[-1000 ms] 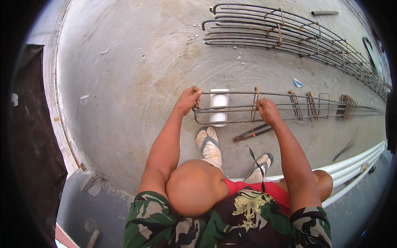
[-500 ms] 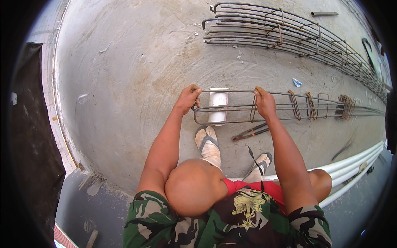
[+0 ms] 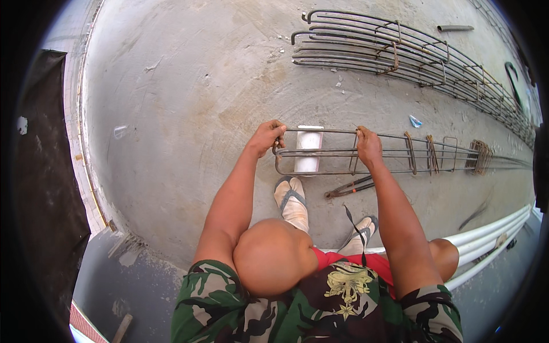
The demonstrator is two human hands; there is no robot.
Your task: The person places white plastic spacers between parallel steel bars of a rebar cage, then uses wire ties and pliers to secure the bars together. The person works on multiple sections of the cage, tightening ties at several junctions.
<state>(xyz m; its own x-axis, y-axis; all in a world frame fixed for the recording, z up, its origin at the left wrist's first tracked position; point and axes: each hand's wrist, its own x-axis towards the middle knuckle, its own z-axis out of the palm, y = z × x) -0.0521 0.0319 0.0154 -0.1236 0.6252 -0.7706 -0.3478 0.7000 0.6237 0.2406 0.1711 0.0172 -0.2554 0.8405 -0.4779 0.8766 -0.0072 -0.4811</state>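
Note:
A long rebar cage [image 3: 334,151] of thin steel bars with hooked ends lies crosswise in front of me, its left end over a white block [image 3: 309,140]. My left hand [image 3: 269,138] is closed around the hooked end of the far bar. At the corner where a rebar stirrup [image 3: 354,157] meets that same bar, my right hand [image 3: 369,147] is closed; a thin tip like wire pokes out by its fingers. Further right, several more stirrups [image 3: 432,154] hang on the bars, some bunched together [image 3: 480,157].
Cutters [image 3: 349,187] with long handles lie on the concrete near my feet. Finished rebar cages [image 3: 400,57] are stacked at the far right. White pipes [image 3: 486,237] run along the near right. A short pipe piece [image 3: 456,28] and a blue-white scrap [image 3: 415,121] lie beyond.
The whole scene has shifted slightly right and down in the picture. Both hands keep to the same places on the rebar cage, and the stirrup stays where it was along the bars.

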